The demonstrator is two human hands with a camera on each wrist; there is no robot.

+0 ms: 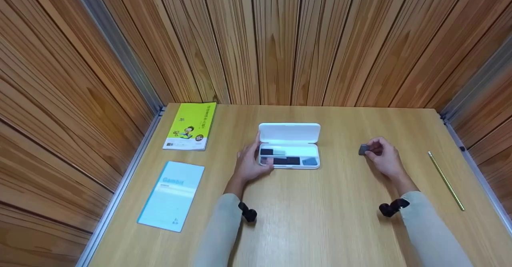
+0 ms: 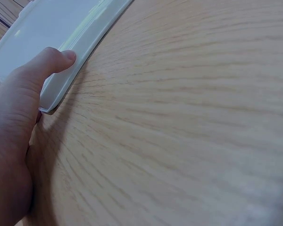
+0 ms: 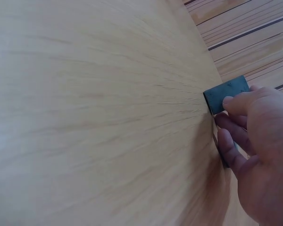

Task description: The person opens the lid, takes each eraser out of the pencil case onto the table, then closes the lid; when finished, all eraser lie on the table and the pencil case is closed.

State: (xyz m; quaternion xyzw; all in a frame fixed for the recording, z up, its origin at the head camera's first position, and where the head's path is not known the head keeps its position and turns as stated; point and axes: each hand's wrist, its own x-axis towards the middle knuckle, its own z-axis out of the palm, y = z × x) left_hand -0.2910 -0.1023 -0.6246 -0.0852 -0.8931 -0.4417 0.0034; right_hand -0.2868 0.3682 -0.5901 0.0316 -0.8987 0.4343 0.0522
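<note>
Case [image 1: 290,132] lies open, the left hand [image 1: 250,164] gripping its left end, I judge to steady it, while the right hand [image 1: 386,159], well apart, pinches a dark block [image 1: 362,150], perhaps an eraser.

1. The left hand [image 1: 251,165] covers the left end of the case [image 1: 289,132]; some of its fingers pass out of sight behind it.
2. The left wrist view cuts off the case at the top; its contents do not show there. In the head view the dark pieces [image 1: 288,160] inside are too small to identify.
3. The right hand [image 3: 269,122] hides part of the block [image 3: 220,90].
4. Book [image 1: 196,117], tabletop's far left corner: small print unreadable.
5. Notebook [image 1: 172,199], left edge: lines under the title too small.
6. Rod [image 1: 446,181], right edge: pattern unclear.
7. Tabletop [image 1: 320,219] and sleeves [image 1: 218,231]: cut off at the head view's bottom.
</note>
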